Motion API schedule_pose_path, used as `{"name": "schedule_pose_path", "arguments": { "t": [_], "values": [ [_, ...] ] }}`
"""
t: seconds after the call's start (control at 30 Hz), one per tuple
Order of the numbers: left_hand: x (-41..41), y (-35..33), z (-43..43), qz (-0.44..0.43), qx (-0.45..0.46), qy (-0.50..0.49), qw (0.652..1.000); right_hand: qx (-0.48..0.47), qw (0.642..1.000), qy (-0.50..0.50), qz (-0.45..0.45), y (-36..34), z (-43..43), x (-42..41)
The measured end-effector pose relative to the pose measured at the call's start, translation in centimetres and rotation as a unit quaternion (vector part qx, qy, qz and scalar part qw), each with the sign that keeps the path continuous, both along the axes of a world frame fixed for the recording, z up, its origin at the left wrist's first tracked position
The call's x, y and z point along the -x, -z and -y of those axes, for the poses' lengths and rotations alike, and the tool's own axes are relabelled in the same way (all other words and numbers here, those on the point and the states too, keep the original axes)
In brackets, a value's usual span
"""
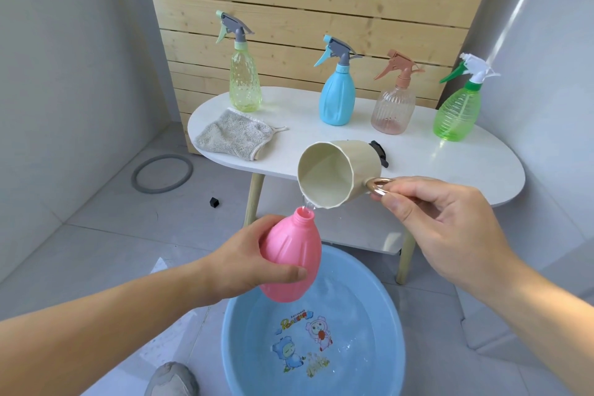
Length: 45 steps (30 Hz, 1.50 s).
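Note:
My left hand (pixel 244 264) grips a pink bottle (pixel 291 251) without its spray head, tilted slightly, above a blue basin (pixel 234 331) holding water. My right hand (pixel 446 228) pinches the ring handle of a beige cup (pixel 334 172), tipped toward me. A thin stream of water runs from the cup's rim into the pink bottle's open neck.
On a white oval table (pixel 450 164) stand spray bottles: yellow-green (pixel 244 80), blue (pixel 337 96), clear pink (pixel 393 106), green (pixel 456 112). A grey cloth (pixel 234 135) and a black part (pixel 379 151) lie on it. A grey ring (pixel 162 173) lies on the tiled floor.

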<state>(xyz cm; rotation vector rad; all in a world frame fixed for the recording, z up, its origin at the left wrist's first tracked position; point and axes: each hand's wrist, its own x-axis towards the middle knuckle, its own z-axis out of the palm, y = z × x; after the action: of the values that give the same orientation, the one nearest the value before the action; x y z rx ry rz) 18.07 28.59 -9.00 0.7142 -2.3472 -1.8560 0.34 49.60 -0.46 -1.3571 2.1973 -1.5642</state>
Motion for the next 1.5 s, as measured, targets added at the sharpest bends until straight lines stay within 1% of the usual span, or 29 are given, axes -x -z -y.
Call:
{"name": "schedule_pose_path", "arguments": {
  "t": [0.4,0.73,1.2,1.5],
  "values": [
    [-0.06,-0.09,-0.14,0.003,-0.008,0.003,1.0,0.003,1.0,-0.003,-0.009,0.3,0.01,0.07],
    [-0.02,-0.07,-0.18,0.002,-0.006,0.002,1.0,0.01,0.999,-0.012,-0.048,0.42,0.08,-0.03],
    [-0.01,0.12,-0.17,0.004,-0.008,0.003,1.0,0.023,0.997,-0.025,-0.071,0.59,0.27,0.1],
    [0.06,0.22,-0.04,-0.001,-0.013,0.002,1.0,0.032,0.992,-0.03,-0.115,0.73,0.36,0.24]
  ]
}}
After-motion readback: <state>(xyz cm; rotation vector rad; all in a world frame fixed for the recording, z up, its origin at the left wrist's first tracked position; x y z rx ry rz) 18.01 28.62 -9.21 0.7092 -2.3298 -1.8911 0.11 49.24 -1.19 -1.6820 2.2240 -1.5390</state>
